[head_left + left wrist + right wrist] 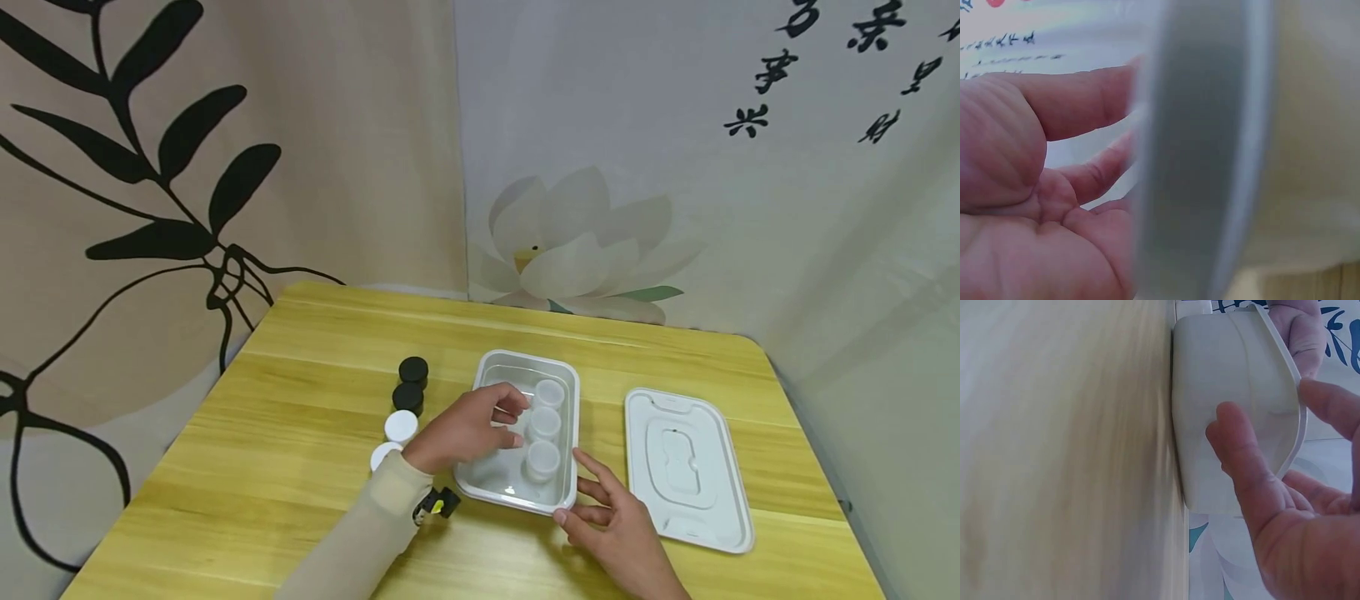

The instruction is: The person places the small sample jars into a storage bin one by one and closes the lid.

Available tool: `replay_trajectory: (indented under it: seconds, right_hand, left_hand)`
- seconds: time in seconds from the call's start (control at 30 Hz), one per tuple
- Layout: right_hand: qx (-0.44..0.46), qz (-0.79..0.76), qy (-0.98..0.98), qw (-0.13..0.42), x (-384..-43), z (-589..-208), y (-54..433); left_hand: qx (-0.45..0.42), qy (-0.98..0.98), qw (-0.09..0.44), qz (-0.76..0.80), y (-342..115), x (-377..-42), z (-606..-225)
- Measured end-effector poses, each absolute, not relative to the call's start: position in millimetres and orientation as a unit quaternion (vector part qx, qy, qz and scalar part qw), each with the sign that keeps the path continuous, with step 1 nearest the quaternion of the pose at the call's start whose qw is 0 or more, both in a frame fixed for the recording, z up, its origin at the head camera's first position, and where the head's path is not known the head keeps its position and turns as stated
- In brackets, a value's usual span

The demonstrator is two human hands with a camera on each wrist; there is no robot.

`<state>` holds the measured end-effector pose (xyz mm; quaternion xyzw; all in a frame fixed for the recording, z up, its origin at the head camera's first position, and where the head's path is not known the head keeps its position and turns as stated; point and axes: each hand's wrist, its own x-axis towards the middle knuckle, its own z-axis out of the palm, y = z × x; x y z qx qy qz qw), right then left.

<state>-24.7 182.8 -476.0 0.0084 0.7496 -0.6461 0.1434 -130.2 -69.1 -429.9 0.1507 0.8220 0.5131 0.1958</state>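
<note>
A white rectangular plastic box (517,502) stands on the table with three small round white-topped pots (543,461) along its right side. My left hand (472,423) hovers over the left part of the box, thumb and fingers apart with nothing seen between them; the fingertips are near the pots. At the box's near right corner is my right hand (617,525), its fingers loosely bent. Its index finger touches the rim in the right wrist view, and the thumb (1238,431) lies along the outer wall. The box's side (1197,150) blurs much of the left wrist view.
Left of the box stands a row of round pieces: two black ones (413,371) at the back, two white ones (401,427) in front, the nearest partly hidden by my left wrist. A white lid (690,471) lies flat on the wooden table (315,417) to the right. Printed curtains hang behind.
</note>
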Motion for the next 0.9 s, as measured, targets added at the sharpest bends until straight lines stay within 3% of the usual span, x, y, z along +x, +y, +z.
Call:
replay_trajectory:
  seconds: [0.9]
  right_hand:
    - [0.007,-0.631,0.763,0.139,-26,-478,183]
  left_hand:
    - [0.084,0.809,0.145,0.563,-142,-126,-406]
